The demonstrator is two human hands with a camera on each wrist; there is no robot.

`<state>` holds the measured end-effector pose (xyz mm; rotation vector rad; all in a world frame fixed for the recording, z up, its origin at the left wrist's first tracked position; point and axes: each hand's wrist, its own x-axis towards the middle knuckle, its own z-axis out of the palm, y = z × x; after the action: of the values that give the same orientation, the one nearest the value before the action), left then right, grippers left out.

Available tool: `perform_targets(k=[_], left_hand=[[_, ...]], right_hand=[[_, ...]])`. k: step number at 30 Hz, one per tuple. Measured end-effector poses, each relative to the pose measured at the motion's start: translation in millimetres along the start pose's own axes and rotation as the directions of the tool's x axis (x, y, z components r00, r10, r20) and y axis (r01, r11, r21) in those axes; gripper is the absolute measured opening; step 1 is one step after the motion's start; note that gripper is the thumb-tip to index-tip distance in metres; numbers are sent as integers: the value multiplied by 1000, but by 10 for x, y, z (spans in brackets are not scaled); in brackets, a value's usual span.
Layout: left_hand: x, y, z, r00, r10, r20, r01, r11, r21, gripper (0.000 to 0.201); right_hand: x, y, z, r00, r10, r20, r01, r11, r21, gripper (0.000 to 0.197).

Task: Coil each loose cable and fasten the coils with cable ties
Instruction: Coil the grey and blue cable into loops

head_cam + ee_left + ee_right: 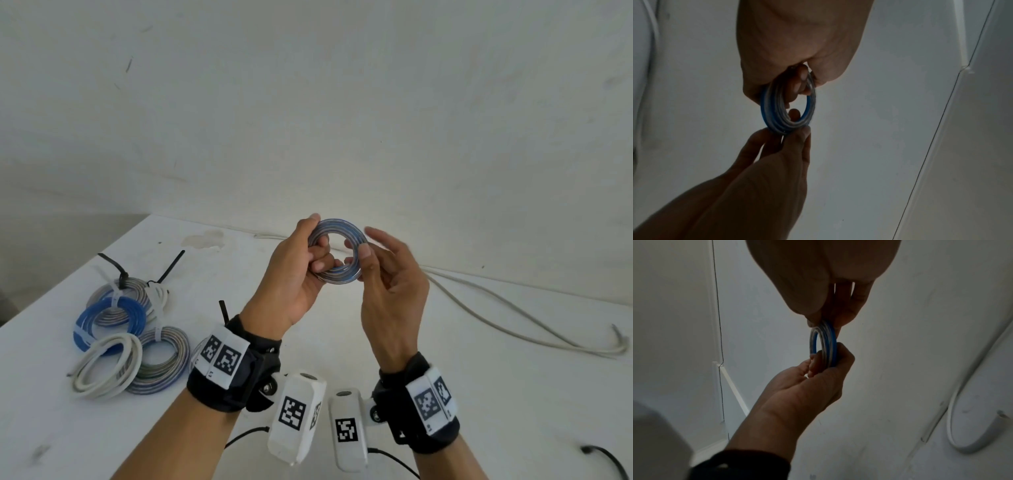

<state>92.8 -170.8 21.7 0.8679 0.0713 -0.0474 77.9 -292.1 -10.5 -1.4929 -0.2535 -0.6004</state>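
At the bottom of the head view two forearms rise into the frame, each strapped with a black wrist band [236, 373] bearing white tags with black square codes. Above them, at the centre of the frame, both hands meet on a small coil [337, 252] of blue-and-grey cable held up off the white table [445, 377]. The left hand [294, 277] grips the coil's left side, thumb on the rim and curled fingers hooked through the hole. The right hand [390, 284] pinches the coil's right side between thumb and forefinger, while its other fingers spread loosely. In the left wrist view the coil [788, 105] shows between both hands, the left hand [797, 40] above it and the right hand [760, 170] below.

At the left of the head view, on the table, lies a heap of finished coils [126, 329], blue, white and grey, bound with white cable ties [114, 291] and black cable ties [171, 267] whose tails stick up.

Farther back, toward the right of the frame, a loose white cable [513, 311] trails across the table to its right edge. A pale wall [308, 102] fills the upper frame.
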Motion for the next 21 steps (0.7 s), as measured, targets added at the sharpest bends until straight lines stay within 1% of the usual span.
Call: perform_targets(k=[2, 3, 7, 9, 10, 11, 13, 16, 18, 21], left_hand=[[10, -48, 10, 1000, -4, -19, 4, 1000, -13, 36], [7, -55, 14, 1000, -2, -30, 2, 1000, -20, 37], [20, -51, -13, 998, 33, -44, -35, 999, -41, 41], [36, -51, -41, 1000, 22, -14, -23, 998, -59, 40], [57, -41, -47, 1000, 12, 11, -12, 999, -38, 38], [76, -30, -63, 999, -6, 38, 6, 1000, 7, 36], [88, 4, -120, 993, -58, 101, 40, 985, 170, 36], [94, 65, -168, 961, -174, 216, 66, 899, 433, 51], [72, 73, -174, 946, -220, 240, 58, 839, 541, 53], [29, 49, -179, 930, -287, 229, 87, 778, 622, 51]], right_hand=[[-6, 1, -9, 1000, -2, -29, 2, 1000, 18, 6], [-5, -5, -17, 999, -2, -32, 2, 1000, 16, 6], [16, -17, -28, 998, 41, 52, -42, 999, 24, 19], [39, -11, -62, 996, 46, 70, -49, 998, 38, 21], [63, -15, -94, 997, 38, 72, -41, 998, 43, 21], [85, -20, -139, 996, 37, 84, -40, 999, 35, 20], [131, -38, -262, 987, 50, 155, -47, 999, -17, 20], [223, -92, -434, 942, 63, 329, -25, 993, -117, 23], [254, -113, -497, 921, 64, 385, -7, 989, -146, 25], [191, -143, -539, 904, 75, 421, -2, 985, -172, 25]])
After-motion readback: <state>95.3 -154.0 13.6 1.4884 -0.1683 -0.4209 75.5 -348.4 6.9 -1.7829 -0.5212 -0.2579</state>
